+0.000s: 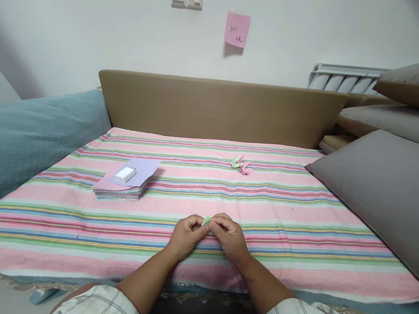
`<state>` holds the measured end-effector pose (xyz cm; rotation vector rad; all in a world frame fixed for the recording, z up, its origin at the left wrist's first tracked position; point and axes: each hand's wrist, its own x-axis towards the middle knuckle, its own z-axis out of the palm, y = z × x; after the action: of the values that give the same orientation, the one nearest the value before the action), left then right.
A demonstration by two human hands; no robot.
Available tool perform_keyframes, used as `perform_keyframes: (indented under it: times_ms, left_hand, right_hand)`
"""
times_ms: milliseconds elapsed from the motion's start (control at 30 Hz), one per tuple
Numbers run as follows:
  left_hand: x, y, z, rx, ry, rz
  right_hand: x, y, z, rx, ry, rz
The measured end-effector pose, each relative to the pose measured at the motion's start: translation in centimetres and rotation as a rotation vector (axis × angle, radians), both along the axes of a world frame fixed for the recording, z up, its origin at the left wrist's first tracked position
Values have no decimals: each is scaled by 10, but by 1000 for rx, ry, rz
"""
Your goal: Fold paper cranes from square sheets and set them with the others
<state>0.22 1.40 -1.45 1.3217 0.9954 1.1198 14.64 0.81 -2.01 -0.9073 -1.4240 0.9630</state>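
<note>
Between my two hands is a small piece of folded light green paper (206, 221), mostly hidden by the fingers. My left hand (185, 236) is closed, its thumb and fingertips pinching the paper from the left. From the right, my right hand (230, 238) pinches the same paper, its thumb close to the left thumb. Both hands are just above the striped cloth near its front. Farther back on the cloth lie folded paper pieces, a light green one (236, 162) and pink ones (245, 168).
A stack of coloured paper (118, 194) sits at the left with a white charger plug (125, 174) on top. Grey cushions (382, 191) are piled along the right. A brown backrest (217, 110) closes off the back, and a blue-covered armrest (38, 137) the left.
</note>
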Motion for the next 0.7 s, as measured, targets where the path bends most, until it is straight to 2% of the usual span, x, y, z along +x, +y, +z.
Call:
perform_keyframes:
  times_ms: [533,700]
  left_hand:
    - [0,-1,4,12,75,-22]
    - [-1,-1,4,3,176,-32]
  right_hand:
    - [-1,-2,3,1,-6,-5]
    - [-2,0,-1,-133,43,56]
